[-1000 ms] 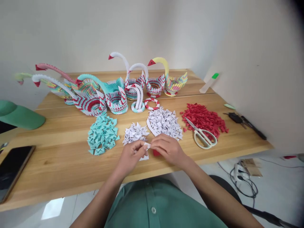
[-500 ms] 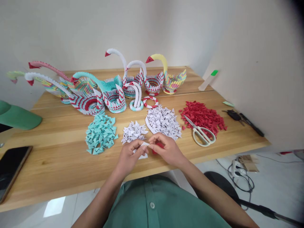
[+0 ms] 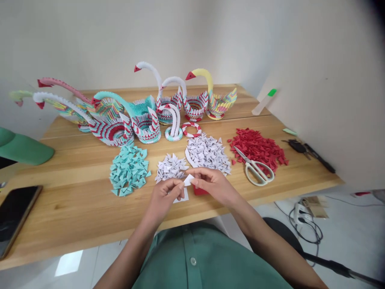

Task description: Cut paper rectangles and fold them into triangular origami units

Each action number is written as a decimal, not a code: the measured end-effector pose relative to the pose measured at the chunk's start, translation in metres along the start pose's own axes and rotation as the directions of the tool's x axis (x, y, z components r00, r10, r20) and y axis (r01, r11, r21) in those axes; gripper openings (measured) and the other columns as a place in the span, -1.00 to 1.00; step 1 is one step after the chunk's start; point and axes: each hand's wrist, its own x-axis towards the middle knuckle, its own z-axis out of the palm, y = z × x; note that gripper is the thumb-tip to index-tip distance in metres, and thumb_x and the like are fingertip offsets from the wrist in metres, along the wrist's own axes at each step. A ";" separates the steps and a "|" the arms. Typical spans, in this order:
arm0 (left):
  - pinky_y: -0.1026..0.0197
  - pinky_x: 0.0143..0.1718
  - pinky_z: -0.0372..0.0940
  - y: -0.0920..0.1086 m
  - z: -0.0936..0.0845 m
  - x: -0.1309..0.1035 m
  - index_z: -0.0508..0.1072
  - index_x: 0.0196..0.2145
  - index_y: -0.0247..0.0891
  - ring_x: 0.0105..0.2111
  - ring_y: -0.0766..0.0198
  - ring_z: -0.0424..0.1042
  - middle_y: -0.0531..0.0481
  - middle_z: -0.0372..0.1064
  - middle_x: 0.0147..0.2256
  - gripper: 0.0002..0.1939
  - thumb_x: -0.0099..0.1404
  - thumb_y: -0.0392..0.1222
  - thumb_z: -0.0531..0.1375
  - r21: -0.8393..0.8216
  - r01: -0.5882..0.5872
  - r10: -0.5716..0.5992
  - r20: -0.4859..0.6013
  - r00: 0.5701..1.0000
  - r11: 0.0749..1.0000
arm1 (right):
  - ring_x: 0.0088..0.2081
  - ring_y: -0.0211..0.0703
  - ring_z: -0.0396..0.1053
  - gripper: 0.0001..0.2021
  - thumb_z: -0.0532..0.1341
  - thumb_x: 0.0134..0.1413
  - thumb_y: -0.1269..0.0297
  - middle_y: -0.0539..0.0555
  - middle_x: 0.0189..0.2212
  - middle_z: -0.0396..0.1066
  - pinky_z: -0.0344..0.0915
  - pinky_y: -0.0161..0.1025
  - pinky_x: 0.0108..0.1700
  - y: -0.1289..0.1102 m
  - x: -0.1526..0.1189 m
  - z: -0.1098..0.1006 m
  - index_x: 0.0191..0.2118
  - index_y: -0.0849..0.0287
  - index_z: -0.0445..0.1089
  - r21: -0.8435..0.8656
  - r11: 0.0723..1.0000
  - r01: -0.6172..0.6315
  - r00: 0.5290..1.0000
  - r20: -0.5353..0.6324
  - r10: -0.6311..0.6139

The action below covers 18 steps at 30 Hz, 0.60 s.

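Surface: a light wooden top that carries everything here.
Paper swans: a row of folded birds along the far side, in teal, red-and-white, pink and yellow, necks arched.
Phone: dark, lying flat at the near left edge.
Green cap: at the far left edge of the surface.
Red pile: red folded triangles on the right, partly under the scissors.
White pile: a broad heap of white triangles beyond the right hand.
Teal pile: teal triangles left of the hands.
Small white pile: a smaller cluster just beyond the left hand.
Scissors: white-handled, blades shut, resting on the near edge of the red pile.
Left hand: fingers curled, tips pressed onto the white paper piece from the left.
Right hand: thumb and forefinger pinching the same piece from the right.
White paper piece: held between both hands, just above the surface, near the front edge.
White sheet: flat under the left hand.
Red sheet: flat under the right hand, mostly hidden.
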 end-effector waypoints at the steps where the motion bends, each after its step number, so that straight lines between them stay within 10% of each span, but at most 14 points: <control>1: 0.30 -0.44 0.19 0.000 -0.001 0.000 0.37 -0.55 -0.26 -0.55 0.34 0.28 0.08 0.31 -0.60 -0.74 0.26 -0.11 0.14 0.013 -0.011 0.011 -0.004 1.000 1.000 | -0.50 -0.31 0.18 -0.68 0.27 0.08 0.14 -0.08 -0.53 0.23 0.18 -0.35 -0.43 0.000 0.001 0.000 -0.07 0.16 0.49 0.006 1.000 -0.012 1.000 0.005 0.012; 18: 0.25 -0.41 0.24 0.002 -0.001 -0.009 0.54 -0.56 -0.23 -0.51 0.26 0.38 0.01 0.47 -0.55 -0.79 0.17 -0.11 0.29 0.073 -0.147 0.153 -0.083 0.985 0.986 | -0.55 -0.32 0.18 -0.71 0.22 0.09 0.11 -0.07 -0.63 0.26 0.10 -0.36 -0.50 -0.020 -0.003 0.011 -0.53 0.19 0.34 -0.102 0.995 -0.015 1.000 0.026 0.018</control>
